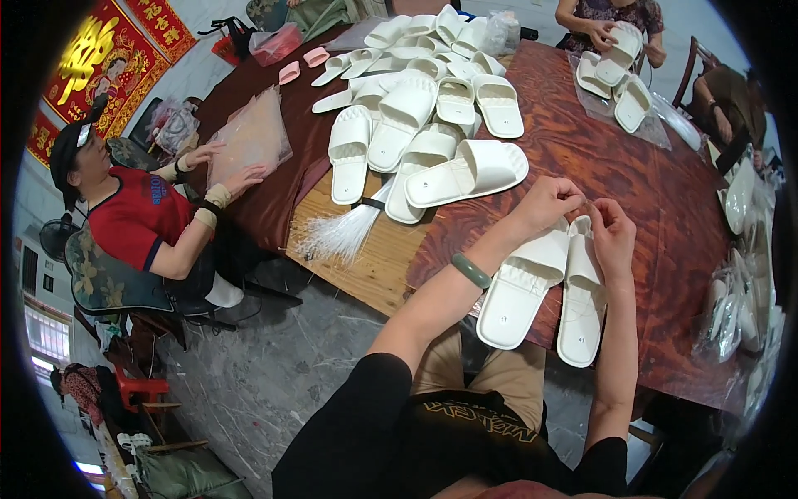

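Observation:
Two white open-toe slippers lie side by side at the near table edge, a left one (509,303) and a right one (582,320), heels toward me. Over their toe ends my left hand (550,202), with a green bangle on its wrist, pinches its fingertips together. Close beside it, almost touching, my right hand (613,237) is also closed in a pinch. Whatever the fingers hold is too thin and small to make out. Left of my arm a bundle of thin white strands (342,233), bound by a dark band, rests by more slippers.
A large pile of white slippers (405,112) covers the table's middle. At left, a person in red (137,212) handles clear plastic bags (253,137). Across the table another person's hands hold a slipper (619,54). Bagged slippers (727,312) line the right edge.

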The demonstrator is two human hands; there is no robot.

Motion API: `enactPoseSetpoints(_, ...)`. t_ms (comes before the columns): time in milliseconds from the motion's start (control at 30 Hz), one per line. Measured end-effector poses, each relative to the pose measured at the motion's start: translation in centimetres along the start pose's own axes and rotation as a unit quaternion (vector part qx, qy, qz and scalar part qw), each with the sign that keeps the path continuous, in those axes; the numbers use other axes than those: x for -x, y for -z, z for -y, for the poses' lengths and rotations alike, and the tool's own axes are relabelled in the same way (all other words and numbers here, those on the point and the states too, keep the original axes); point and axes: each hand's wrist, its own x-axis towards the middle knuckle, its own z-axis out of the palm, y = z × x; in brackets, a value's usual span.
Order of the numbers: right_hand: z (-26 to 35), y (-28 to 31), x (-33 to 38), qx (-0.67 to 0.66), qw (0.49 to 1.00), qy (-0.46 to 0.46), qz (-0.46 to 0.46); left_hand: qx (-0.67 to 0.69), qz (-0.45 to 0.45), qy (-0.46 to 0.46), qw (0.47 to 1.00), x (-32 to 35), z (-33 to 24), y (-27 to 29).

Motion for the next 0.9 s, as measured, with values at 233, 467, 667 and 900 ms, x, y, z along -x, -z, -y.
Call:
enactPoseSetpoints(233,0.1,0.2,0.1,0.044,0.999,0.012,-0.013,-0.016,0.002,0.006,1.000,0.1,-0.2,-0.1)
enactPoseSetpoints(467,-0.3,0.3,0.0,0.050,0.999,0.003,-0.003,-0.010,-0.005,0.011,1.000,0.0,0.1,-0.1)
enactPoseSetpoints(667,-0.6,0.0,-0.1,0.019,1.000,0.014,-0.008,-0.027,0.012,0.010,1.000,0.0,0.0,-0.2)
enactPoseSetpoints(900,-0.8,0.5,0.1,0.014,1.000,0.007,0.002,-0.021,-0.045,-0.017,0.999,0.2,0.5,-0.4)
